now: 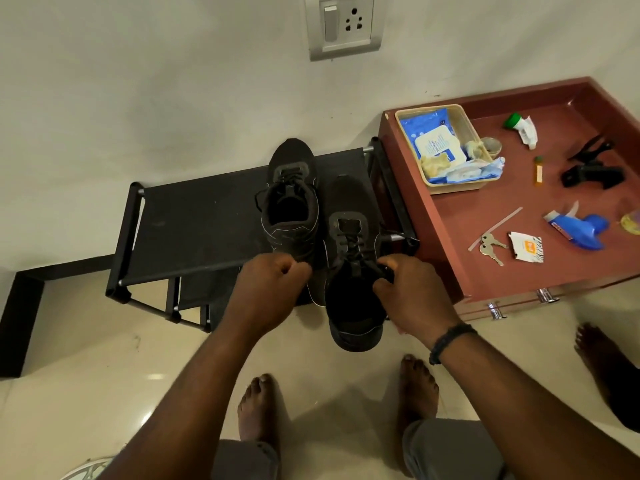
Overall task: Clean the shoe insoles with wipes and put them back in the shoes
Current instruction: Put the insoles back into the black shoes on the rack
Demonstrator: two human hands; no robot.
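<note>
At nine o'clock the shoe rack (194,220) has its top shelf bare over the left half, open room up to its rail edges, with pale floor (86,393) below it. My left hand (266,292) is curled into a fist at the near edge of the rack, beside the heel of the far shoe (291,202), which stands on the shelf at twelve o'clock; whether it pinches a lace I cannot tell. The near shoe (349,271) overhangs the rack's front edge, heel toward me, and my right hand (408,292) pinches its laces at the collar. At two o'clock the red tray (485,251) holds a cream basket (446,147) with a blue wipes pack (429,140) and crumpled used wipes inside; loose on the tray lie keys (490,245), a blue spray bottle (585,226) and a black tool (592,168).
</note>
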